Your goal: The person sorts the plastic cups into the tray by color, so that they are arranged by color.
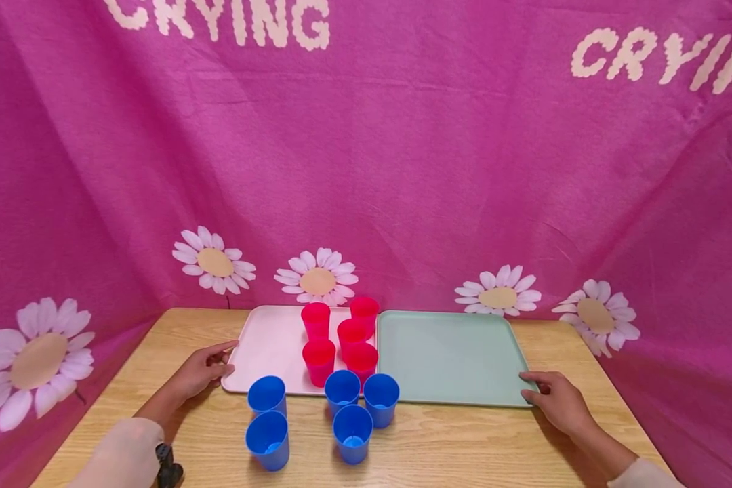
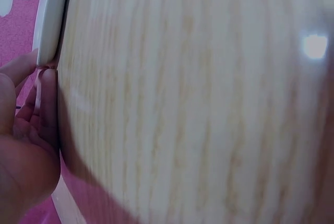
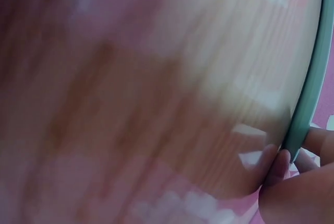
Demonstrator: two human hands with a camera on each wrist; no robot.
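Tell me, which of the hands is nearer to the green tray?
Right. The right hand pinches the right edge of the green tray; the left hand is farther off, at the pink tray's left edge.

A person's arms [image 1: 154, 409] reach forward, spread well apart, pale sleeves [image 1: 118, 451] ending at the forearms [image 1: 604, 447], left hand [image 1: 200, 371] pinching between thumb [image 1: 222, 371] and fingers [image 1: 221, 346], right hand [image 1: 558, 401] in a matching pinch, both pointing inward.

Table [image 1: 463, 440], pink tray [image 1: 271, 349], green tray [image 1: 451, 359], blue cups [image 1: 352, 435]
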